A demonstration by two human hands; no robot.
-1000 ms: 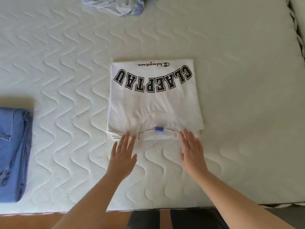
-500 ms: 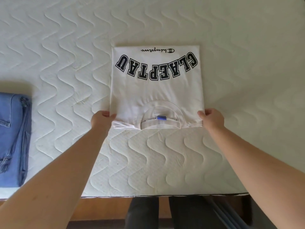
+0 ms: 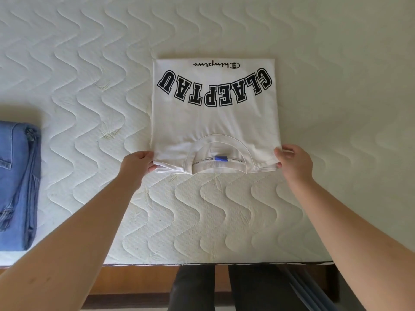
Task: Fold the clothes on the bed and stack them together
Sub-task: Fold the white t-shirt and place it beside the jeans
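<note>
- Currently, folded white T-shirt [image 3: 213, 122] lies centre frame on the bed [image 3: 89, 63].
- Left hand [image 3: 137, 162] and right hand [image 3: 294, 161] pinch its near corners.
- Folded jeans [image 3: 18, 185] wait at left edge; stacking remains.

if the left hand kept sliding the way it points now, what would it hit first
The left hand points toward the right, at the near left corner of the folded white t-shirt, which it already pinches. Going on, it would probably push into the shirt's layers, toward the collar.
</note>
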